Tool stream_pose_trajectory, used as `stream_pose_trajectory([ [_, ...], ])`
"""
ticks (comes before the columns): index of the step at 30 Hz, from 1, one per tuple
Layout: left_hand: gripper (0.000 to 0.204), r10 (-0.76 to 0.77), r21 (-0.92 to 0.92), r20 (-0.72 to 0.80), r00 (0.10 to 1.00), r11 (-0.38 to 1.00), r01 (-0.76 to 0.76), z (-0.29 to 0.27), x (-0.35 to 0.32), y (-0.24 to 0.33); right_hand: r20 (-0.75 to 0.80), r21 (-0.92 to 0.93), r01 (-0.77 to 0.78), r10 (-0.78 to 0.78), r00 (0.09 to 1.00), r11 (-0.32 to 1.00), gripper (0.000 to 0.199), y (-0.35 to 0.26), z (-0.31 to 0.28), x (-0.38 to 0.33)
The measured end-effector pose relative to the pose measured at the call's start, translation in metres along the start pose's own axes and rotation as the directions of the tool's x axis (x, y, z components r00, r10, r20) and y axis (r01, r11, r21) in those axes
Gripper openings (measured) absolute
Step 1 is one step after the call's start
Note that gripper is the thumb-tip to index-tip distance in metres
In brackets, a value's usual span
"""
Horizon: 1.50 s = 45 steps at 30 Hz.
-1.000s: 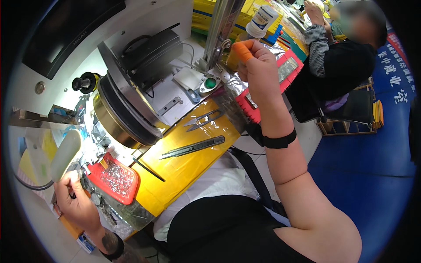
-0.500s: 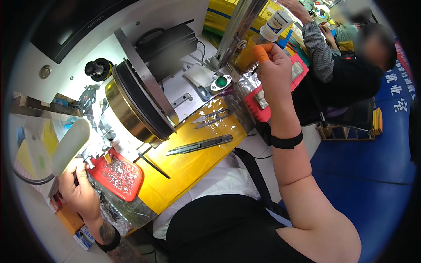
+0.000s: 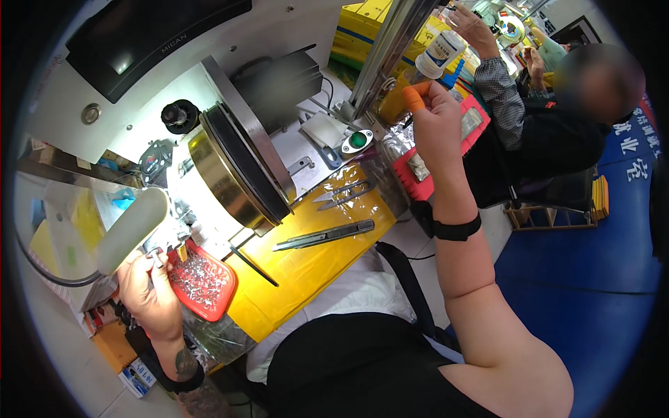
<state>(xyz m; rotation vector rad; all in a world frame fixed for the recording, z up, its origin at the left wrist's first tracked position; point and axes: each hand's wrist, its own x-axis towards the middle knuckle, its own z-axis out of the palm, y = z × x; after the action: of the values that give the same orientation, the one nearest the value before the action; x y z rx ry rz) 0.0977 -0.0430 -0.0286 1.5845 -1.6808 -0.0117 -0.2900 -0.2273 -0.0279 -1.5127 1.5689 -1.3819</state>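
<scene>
Snips (image 3: 340, 201), black cutter (image 3: 324, 235) on yellow sheet (image 3: 279, 292); seemingly wooden rack (image 3: 555, 218) on blue floor (image 3: 550, 313).

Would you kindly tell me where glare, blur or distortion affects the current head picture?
Head view: glare bleaches the area left of the brass-coloured drum; head view: shine flecks the yellow mat; head view: a co-worker's head is blurred; head view: fisheye corners go black.

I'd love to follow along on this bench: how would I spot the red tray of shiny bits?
Find the big brass-coloured drum, then the yellow sheet in front of it. At that sheet's left edge, right of the left hand, sits the red tray. Unlike the red frame by the right hand, it is strewn with small shiny pieces.
</scene>
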Motion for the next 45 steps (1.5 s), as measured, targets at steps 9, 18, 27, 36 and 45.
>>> stream_pose_trajectory([
  [9, 0.008, -0.196, 0.141, 0.223, 0.955, 0.976, 0.167, -0.046, 0.009, 0.021, 0.037, -0.397, 0.409, -0.43, 0.902, 0.822, 0.035, -0.033, -0.015, -0.048],
  [18, 0.013, -0.035, -0.207, 0.371, 0.928, 0.971, 0.119, -0.039, 0.087, 0.038, 0.493, 0.384, 0.431, -0.576, 0.652, 0.817, 0.02, -0.062, 0.041, -0.17],
  [27, 0.024, -0.049, -0.348, 0.497, 0.867, 0.903, 0.25, -0.029, 0.101, 0.023, 0.75, 0.534, -0.132, -0.396, 0.529, 0.835, 0.015, -0.093, 0.082, -0.192],
  [36, 0.02, -0.236, -0.41, 0.165, 0.958, 0.866, 0.284, -0.02, 0.012, 0.028, 0.793, 0.562, -0.771, 0.07, 0.605, 0.3, 0.024, -0.121, 0.135, -0.178],
  [45, 0.013, 0.069, 0.153, 0.028, 0.997, 0.986, -0.073, 0.007, -0.001, 0.056, 0.617, 0.652, -0.577, 0.099, 0.781, 0.492, 0.007, -0.111, 0.161, -0.182],
])
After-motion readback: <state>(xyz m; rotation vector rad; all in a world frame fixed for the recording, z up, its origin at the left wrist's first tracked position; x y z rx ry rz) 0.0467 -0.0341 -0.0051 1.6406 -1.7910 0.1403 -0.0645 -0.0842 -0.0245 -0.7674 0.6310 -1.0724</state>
